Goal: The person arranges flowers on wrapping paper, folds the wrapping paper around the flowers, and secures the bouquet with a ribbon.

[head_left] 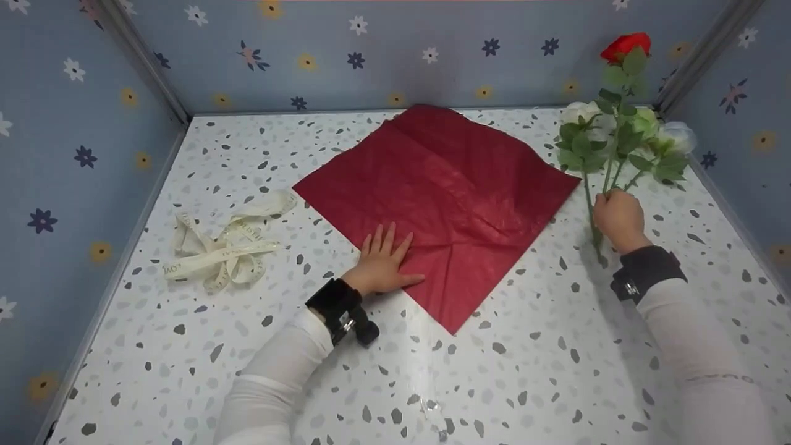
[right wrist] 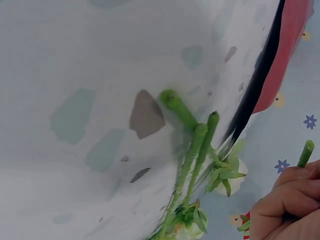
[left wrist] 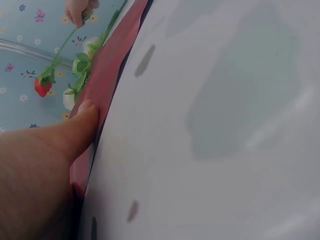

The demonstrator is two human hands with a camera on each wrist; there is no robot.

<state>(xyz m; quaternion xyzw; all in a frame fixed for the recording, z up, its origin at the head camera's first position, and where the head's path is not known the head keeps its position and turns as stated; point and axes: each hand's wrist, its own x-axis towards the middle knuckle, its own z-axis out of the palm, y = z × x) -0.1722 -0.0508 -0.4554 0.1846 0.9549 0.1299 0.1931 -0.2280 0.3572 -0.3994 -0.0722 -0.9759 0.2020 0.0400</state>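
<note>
A sheet of dark red wrapping paper point(head_left: 445, 179) lies turned like a diamond on the table. My left hand point(head_left: 383, 262) rests flat on its lower left edge with fingers spread; in the left wrist view the thumb point(left wrist: 82, 125) lies on the paper. At the right, my right hand point(head_left: 620, 219) grips the stem of a red rose point(head_left: 627, 48), raised above the table. The stem's cut end point(right wrist: 306, 152) sticks out of the fist in the right wrist view. White flowers point(head_left: 676, 137) and a pale green one point(head_left: 646, 122) lie below the rose.
A loosely bunched cream ribbon point(head_left: 225, 247) with printed letters lies left of the paper. The speckled white table point(head_left: 346, 395) is enclosed by blue flower-patterned panels point(head_left: 395, 55) at the back and both sides. Bare green stems point(right wrist: 197, 145) lie on the table near the right hand.
</note>
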